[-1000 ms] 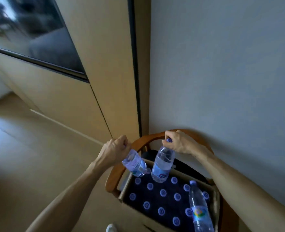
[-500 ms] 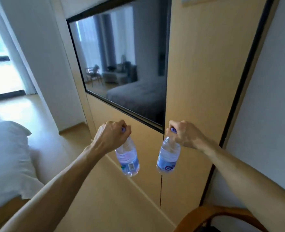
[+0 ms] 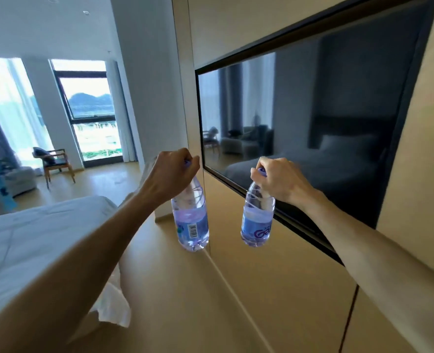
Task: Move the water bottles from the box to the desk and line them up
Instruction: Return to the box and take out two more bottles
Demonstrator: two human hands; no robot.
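Observation:
My left hand [image 3: 171, 174] grips the neck of a clear water bottle [image 3: 191, 224] with a blue label and barcode. It hangs upright below the fist. My right hand [image 3: 280, 180] holds a second clear water bottle [image 3: 256, 222] by its purple cap and neck, also hanging upright. Both bottles are carried in the air at chest height, about a hand's width apart. The box and the desk are out of view.
A wall-mounted dark TV screen [image 3: 312, 128] in a beige wood panel wall [image 3: 274, 289] runs along the right. A white bed [image 3: 37, 240] lies at the lower left. Farther off stand a wooden armchair [image 3: 54, 163] and tall windows [image 3: 91, 110].
Both bottles were lifted out of the box on the chair. The view has swung left from the box and wall toward the TV, bed and windows, with the bottles carried along.

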